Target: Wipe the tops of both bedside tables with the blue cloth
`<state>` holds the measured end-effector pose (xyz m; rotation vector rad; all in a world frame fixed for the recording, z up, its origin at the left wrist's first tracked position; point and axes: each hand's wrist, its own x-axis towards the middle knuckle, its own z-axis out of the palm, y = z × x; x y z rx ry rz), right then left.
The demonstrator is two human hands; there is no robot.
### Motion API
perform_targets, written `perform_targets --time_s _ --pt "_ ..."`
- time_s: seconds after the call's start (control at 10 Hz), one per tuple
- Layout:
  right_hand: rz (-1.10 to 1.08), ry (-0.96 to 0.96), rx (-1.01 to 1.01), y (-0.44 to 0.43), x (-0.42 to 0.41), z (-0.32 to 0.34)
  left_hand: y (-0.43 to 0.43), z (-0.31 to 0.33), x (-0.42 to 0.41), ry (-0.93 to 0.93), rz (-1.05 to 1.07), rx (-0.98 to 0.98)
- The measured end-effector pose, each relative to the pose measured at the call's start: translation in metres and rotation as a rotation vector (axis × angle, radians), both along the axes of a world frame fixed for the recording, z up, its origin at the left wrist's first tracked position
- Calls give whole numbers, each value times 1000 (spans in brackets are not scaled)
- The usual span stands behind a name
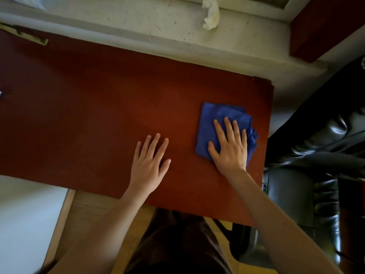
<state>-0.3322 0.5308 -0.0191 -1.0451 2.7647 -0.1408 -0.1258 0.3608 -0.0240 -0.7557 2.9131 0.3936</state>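
A reddish-brown bedside table top (94,107) fills the middle of the view. The blue cloth (209,123), folded into a rough square, lies flat near the table's right edge. My right hand (230,147) presses on it palm down, fingers spread over its near right part. To the left of the cloth, my left hand (150,163) rests flat on the bare wood with fingers apart and holds nothing.
A black leather chair (320,165) stands close against the table's right side. Behind the table runs a pale concrete ledge (138,22) with a crumpled white tissue (211,14) on it. A white bed edge (23,214) lies at the lower left.
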Motion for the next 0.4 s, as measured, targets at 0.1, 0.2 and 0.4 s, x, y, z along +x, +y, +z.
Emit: perform_targets --time_s 0.1,0.2,0.4 --pt "24 19 -11 -21 -37 0 1 -1 -1 0 -1 -28" --pt "12 14 -11 -39 -65 7 1 -2 0 -14 1 -32" --pt "-23 -266 -91 -47 -84 34 -3 18 -8 -56 10 67"
